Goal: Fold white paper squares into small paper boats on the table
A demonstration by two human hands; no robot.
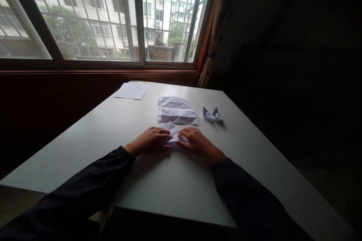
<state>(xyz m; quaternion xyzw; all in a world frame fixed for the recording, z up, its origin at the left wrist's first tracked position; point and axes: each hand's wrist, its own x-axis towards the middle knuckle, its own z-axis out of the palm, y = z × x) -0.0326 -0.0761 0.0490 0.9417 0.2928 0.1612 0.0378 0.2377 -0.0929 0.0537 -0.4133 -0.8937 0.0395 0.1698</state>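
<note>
A small sheet of folded white paper point(170, 126) lies on the white table, its pointed top edge showing between my hands. My left hand point(155, 138) grips its left side with bent fingers, the thumb along the lower part. On its right side my right hand point(195, 141) holds the paper in the same way, fingers bent over the fold. Parts of the paper are hidden under both hands. Just beyond lies a larger creased white sheet point(177, 115) with a raised pattern of triangular folds.
To the right on the table point(158, 188) stand two small folded paper boats point(212, 115), close together. Sheets of paper with writing point(131, 90) lie at the far left corner. A barred window point(96, 15) is behind the table, with a curtain point(210, 60) at its right.
</note>
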